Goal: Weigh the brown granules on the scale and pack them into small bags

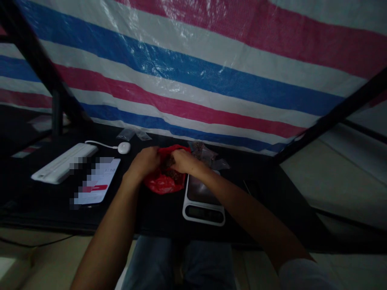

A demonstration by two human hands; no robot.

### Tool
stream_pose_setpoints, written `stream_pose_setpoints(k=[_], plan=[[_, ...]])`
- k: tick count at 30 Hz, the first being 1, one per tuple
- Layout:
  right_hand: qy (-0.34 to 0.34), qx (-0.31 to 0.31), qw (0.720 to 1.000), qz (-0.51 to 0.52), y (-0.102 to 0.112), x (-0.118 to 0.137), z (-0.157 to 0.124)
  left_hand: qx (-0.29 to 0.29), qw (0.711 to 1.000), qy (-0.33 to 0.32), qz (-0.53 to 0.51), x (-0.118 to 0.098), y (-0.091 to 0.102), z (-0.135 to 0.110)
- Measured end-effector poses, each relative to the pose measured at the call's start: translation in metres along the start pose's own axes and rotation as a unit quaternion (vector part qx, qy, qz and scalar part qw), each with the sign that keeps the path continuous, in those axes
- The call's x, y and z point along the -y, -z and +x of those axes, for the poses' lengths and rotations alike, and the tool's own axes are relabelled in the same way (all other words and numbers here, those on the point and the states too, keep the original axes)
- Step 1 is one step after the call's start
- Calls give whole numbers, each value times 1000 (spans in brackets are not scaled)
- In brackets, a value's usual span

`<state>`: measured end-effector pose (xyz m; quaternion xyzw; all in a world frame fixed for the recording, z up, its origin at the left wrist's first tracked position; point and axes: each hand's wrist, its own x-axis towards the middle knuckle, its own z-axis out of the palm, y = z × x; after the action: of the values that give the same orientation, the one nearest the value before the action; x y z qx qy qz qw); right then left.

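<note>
Well, from my remote seat I get a striped tarp (pixel 193 76) behind a dark tabletop (pixel 157 219) holding a digital kitchen scale (pixel 203 211), a smartphone (pixel 96 181) and a white corded puck (pixel 123 148), with a red plastic bag (pixel 165 181) just left of the scale, between the person's hands. The left hand (pixel 144 162) has its fingers gathered on the bag's rim, while the right hand (pixel 184 161) has its fingers curled at the opening beside dark lumps (pixel 169 163), though I cannot tell whether they clamp them. A slip on that thin plastic could spill the lumps across the table, and a careless right forearm could knock the scale.
</note>
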<state>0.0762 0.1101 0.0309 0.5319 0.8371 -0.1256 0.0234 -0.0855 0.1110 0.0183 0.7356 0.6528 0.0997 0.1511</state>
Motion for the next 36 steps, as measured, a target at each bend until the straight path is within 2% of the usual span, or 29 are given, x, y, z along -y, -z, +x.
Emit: stream_pose_setpoints(k=[4, 10, 14, 18, 21, 24, 26, 28, 31, 33, 36], plan=[[15, -5, 1000, 15, 6, -8, 4, -66, 995, -38, -57, -2, 4, 3], [16, -22, 999, 18, 1, -5, 4, -50, 993, 3, -110, -5, 2, 1], [22, -28, 999, -6, -2, -3, 3, -63, 994, 16, -92, -5, 2, 0], [21, -11, 1000, -9, 7, -9, -1, -72, 995, 21, -70, -6, 0, -3], [30, -22, 999, -14, 17, -12, -6, -149, 986, -8, -80, -11, 0, -7], [48, -27, 998, -11, 24, -13, -11, -294, 948, -64, -106, -20, 6, -14], [57, -21, 998, 0, 28, -13, -13, -332, 927, -118, -131, -24, 11, -18], [65, -15, 998, 8, 31, -13, -17, -277, 933, -178, -148, -26, 12, -19], [65, -17, 998, 22, 40, -17, -27, -115, 953, -248, -128, -21, 6, -13], [69, -19, 997, 37, 48, -22, -39, -31, 957, -270, -98, -17, -4, -7], [75, -19, 996, 50, 63, -33, -62, 30, 962, -269, -45, -14, -20, 1]])
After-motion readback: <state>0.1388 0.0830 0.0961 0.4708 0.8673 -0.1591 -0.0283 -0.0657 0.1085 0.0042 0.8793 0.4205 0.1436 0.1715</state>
